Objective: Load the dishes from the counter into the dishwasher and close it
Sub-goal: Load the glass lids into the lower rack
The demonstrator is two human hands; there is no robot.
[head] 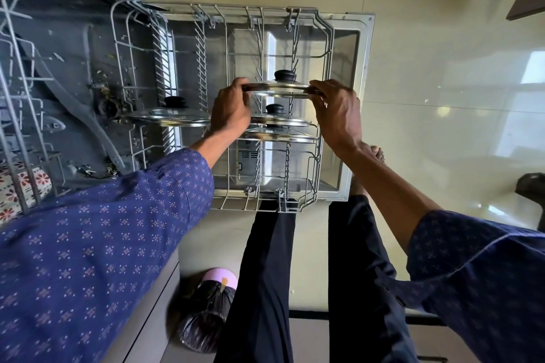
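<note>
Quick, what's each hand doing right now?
Left hand: grips the rim of the glass lid.
Right hand: grips the same lid's opposite rim.

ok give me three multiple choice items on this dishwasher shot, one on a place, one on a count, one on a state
1. Where is the held lid?
A. over the pulled-out rack
B. on the floor
C. on a counter

2. How many glass lids show?
A. two
B. four
C. six

3. How is the held lid gripped?
A. left hand alone
B. by its knob
C. both hands at its rim

Answers: 1 A, the rack lies under it. 2 B, three sit in the rack plus the held one. 3 C, the right hand pinches the other edge.
</note>
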